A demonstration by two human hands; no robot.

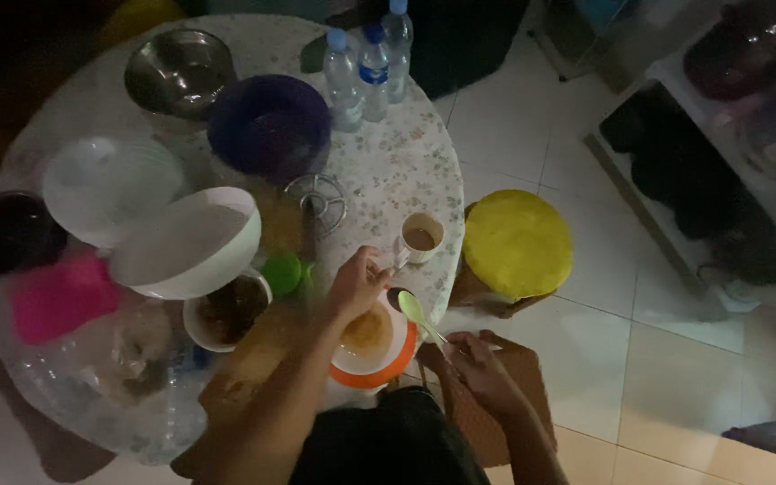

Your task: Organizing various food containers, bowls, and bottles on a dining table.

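My left hand (pixel 359 283) reaches over an orange-rimmed white bowl (pixel 386 366) of yellowish food at the table's near edge. Its fingers curl right beside the handle of a small cup (pixel 422 237) of brown drink; whether they grip it is unclear. A dark spoon head (pixel 395 297) shows just below those fingers. My right hand (pixel 478 364) holds a light green spoon (pixel 412 310) by its handle, with the spoon's bowl raised over the orange bowl's right rim.
The round table (pixel 388 171) has a floral cloth. On it stand a purple bowl (pixel 268 124), a steel bowl (pixel 180 70), white bowls (pixel 189 241), three water bottles (pixel 361 67), a wire trivet (pixel 316 199) and a pink object (pixel 60 295). A yellow stool (pixel 517 242) stands to the right.
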